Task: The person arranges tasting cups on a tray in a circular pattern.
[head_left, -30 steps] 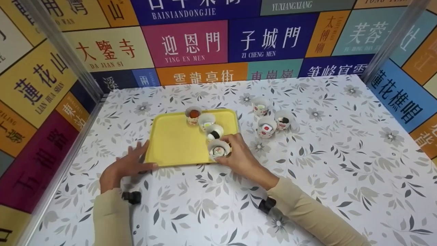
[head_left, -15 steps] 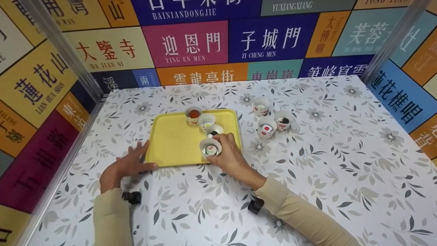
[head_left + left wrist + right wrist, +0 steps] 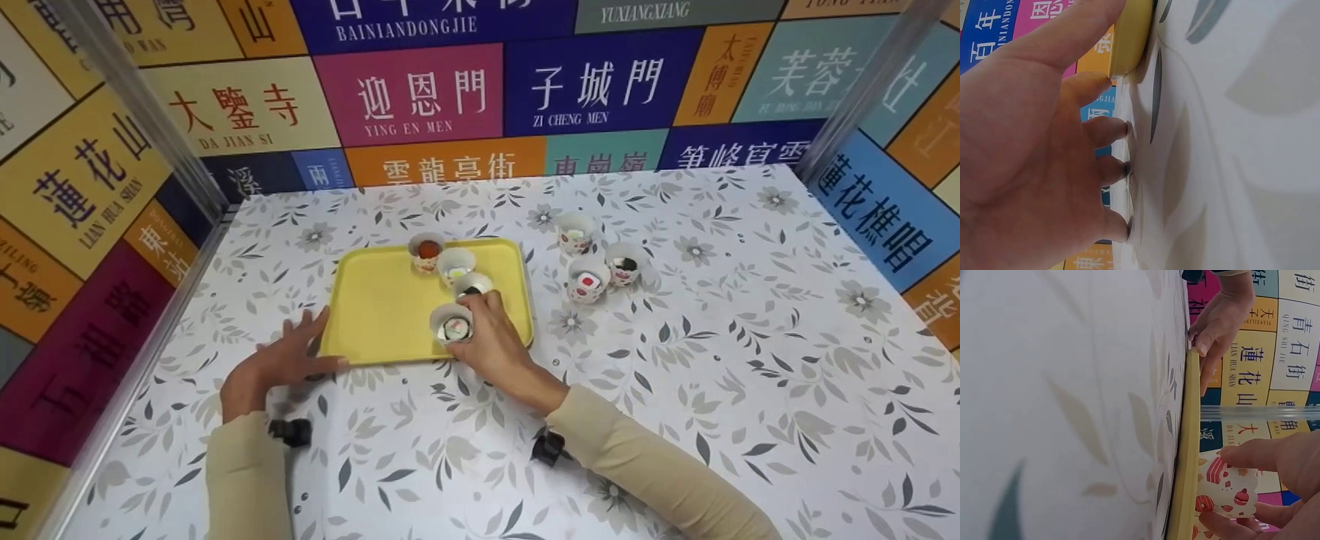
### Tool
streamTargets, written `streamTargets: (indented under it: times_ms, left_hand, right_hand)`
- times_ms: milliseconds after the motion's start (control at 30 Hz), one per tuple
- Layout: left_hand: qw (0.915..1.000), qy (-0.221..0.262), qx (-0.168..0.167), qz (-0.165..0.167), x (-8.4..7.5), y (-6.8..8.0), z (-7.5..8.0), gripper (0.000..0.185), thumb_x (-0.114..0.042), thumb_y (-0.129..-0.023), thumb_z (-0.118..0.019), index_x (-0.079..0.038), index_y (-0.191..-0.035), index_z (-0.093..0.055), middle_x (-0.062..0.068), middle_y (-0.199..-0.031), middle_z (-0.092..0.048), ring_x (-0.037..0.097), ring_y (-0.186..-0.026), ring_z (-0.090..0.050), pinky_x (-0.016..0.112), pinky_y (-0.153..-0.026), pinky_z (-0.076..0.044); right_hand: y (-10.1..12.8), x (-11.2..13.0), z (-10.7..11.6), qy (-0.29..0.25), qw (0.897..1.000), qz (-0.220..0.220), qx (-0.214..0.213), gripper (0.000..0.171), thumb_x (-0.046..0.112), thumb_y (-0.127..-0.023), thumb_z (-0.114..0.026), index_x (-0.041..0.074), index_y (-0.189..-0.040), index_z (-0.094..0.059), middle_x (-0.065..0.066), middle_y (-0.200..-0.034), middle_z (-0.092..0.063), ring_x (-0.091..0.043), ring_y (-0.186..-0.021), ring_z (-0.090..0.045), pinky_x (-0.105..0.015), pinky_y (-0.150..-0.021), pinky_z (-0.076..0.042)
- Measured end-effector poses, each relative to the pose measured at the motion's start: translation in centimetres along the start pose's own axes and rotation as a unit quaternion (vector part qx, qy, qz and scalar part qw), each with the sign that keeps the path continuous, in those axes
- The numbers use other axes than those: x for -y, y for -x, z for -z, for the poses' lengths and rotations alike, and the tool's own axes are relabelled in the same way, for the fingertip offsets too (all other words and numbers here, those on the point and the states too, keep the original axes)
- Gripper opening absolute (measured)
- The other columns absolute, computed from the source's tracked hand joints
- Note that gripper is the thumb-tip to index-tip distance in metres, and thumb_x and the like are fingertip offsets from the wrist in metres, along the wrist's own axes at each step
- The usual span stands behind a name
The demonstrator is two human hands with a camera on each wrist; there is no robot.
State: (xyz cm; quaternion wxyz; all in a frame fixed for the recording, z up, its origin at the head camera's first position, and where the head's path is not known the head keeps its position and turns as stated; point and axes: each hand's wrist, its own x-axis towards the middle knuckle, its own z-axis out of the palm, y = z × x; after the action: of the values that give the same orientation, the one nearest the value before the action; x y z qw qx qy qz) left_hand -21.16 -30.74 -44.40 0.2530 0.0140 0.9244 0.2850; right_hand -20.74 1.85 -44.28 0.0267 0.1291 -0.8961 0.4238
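From the head view, the right hand (image 3: 491, 341) holds a paper cup (image 3: 452, 323) on the yellow tray (image 3: 382, 315), near its front edge, while the left hand (image 3: 281, 360) lies flat-fingered at the tray's left front corner. The left wrist view shows the thumb pressing the tray's rim (image 3: 1131, 34), fingers spread on the tablecloth (image 3: 1230, 169). In the right wrist view, fingertips (image 3: 1252, 455) pinch the printed cup, seemingly just touching the tray.
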Motion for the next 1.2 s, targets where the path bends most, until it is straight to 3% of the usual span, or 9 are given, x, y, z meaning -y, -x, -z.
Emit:
streamTargets:
  times_ms: [500,933,1200]
  left_hand:
    - [0.9999,0.001,0.002,0.015,0.3,-0.1,0.1,0.111,-0.067,-0.082,-0.067,-0.037,-0.160,0.006,0.009,-0.167,0.019,0.042,-0.151,0.026,0.075,-0.111,0.018]
    - [0.9999,-0.002,0.004,0.011,-0.3,0.0,0.1,0.114,-0.067,-0.081,-0.069,-0.033,-0.161,0.005,0.013,-0.168,0.017,0.044,-0.151,0.024,0.076,-0.112,0.017]
    - [0.9999,0.001,0.003,0.012,0.1,-0.1,0.1,0.112,-0.067,-0.082,-0.067,-0.035,-0.160,0.006,0.011,-0.168,0.018,0.043,-0.151,0.024,0.075,-0.112,0.018]
  right_hand:
    - [-0.4,0.2,-0.5,-0.002,1.000,-0.017,0.014,0.068,0.010,-0.080,-0.083,0.002,-0.139,-0.051,-0.018,-0.124,-0.046,-0.032,-0.110,-0.058,-0.043,-0.095,-0.052]
    - [-0.1,0.1,0.1,-0.024,0.999,-0.020,0.008,0.072,0.009,-0.079,-0.085,0.003,-0.141,-0.050,-0.016,-0.124,-0.046,-0.025,-0.097,-0.059,-0.038,-0.085,-0.053]
    - [-0.1,-0.7,1.8,-0.100,0.995,-0.015,0.020,0.059,0.006,-0.079,-0.082,0.002,-0.132,-0.057,-0.014,-0.117,-0.053,-0.026,-0.108,-0.059,-0.035,-0.092,-0.054]
